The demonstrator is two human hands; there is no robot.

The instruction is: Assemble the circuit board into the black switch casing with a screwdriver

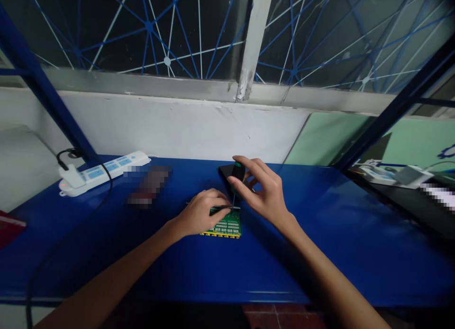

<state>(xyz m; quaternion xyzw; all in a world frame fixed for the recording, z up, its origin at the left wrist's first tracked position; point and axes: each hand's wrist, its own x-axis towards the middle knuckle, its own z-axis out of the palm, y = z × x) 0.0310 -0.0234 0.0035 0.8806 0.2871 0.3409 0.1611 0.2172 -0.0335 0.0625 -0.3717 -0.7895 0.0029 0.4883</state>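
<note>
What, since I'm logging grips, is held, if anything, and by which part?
The right hand holds a screwdriver by its handle; the left hand is on the circuit board, its grip unclear.

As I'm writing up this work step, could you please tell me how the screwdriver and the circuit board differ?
Pose: the screwdriver stands close to upright, while the circuit board lies roughly flat.
Look: the screwdriver has a black handle with some green at its top; the circuit board is mainly green, with yellow along its near edge.
Hands: the right hand grips the screwdriver; the left hand is on the circuit board.
Both show green.
</note>
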